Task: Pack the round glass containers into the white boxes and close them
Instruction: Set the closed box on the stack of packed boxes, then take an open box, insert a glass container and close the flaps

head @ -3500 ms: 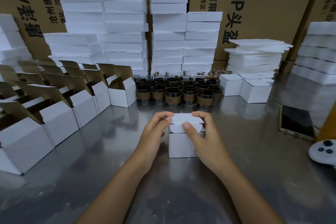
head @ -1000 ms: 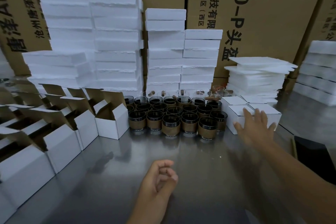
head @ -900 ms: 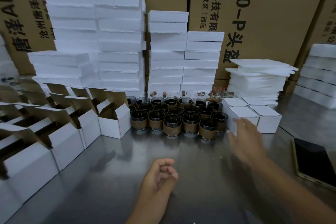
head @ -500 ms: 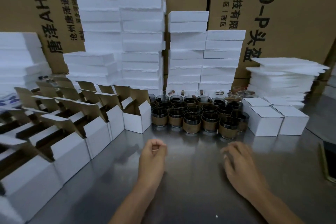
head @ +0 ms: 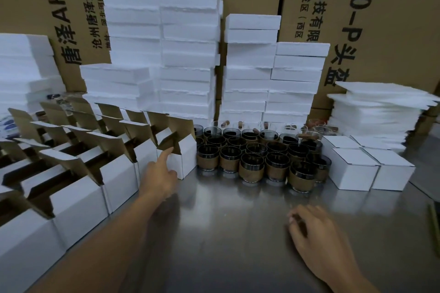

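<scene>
one left hand (head: pixel 160 179) (forefinger out) touches an open white box (head: pixel 184 162).

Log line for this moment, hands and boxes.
left hand: index finger at open white box | right hand: empty, over table | glass containers: unpacked | closed white boxes: right of them

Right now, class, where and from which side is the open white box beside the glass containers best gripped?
Pinch the front rim of the open white box from the near side: its lid stands behind, a neighbouring box flanks its left, glass containers its right.
</scene>
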`<state>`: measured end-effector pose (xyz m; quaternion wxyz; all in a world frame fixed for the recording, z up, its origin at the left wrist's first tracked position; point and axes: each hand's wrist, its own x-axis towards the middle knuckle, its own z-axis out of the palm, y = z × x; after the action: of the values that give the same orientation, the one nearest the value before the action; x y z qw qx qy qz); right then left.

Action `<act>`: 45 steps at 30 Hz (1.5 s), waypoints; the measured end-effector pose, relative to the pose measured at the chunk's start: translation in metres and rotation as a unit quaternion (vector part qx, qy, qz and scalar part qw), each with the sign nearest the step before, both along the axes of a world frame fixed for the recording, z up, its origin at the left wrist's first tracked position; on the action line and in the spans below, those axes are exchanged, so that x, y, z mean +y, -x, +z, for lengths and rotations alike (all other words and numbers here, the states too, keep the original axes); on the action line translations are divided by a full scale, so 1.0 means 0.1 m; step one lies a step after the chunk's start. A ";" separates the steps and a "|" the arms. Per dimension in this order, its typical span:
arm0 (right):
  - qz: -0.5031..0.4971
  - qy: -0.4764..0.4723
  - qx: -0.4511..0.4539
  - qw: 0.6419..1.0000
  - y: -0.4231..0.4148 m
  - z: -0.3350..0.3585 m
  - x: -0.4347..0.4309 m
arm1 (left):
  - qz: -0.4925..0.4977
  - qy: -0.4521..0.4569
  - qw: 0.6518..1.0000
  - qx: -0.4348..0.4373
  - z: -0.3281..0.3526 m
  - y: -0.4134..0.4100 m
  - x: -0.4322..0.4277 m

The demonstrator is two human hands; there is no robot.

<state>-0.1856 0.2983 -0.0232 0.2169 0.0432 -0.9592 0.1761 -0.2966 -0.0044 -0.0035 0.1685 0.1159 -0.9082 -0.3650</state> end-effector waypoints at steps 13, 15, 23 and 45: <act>-0.029 -0.014 -0.004 0.999 0.00 0.03 -0.01 | -0.055 0.181 0.978 0.088 0.30 -0.47 0.34; -0.029 -0.013 -0.005 0.999 0.00 0.03 -0.01 | -0.057 0.209 0.972 0.094 0.35 -0.62 0.49; -0.029 -0.008 -0.014 0.999 0.02 0.03 0.01 | -0.095 0.230 0.961 0.119 0.23 -1.14 1.15; -0.060 0.095 -0.028 0.993 0.13 0.01 0.09 | -0.318 0.117 0.928 0.158 -0.04 -1.39 1.26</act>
<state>-0.1986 0.3078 -0.0222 0.2034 -0.0405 -0.9446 0.2544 -0.1578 0.1217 -0.0076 0.1971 -0.2585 -0.8953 -0.3046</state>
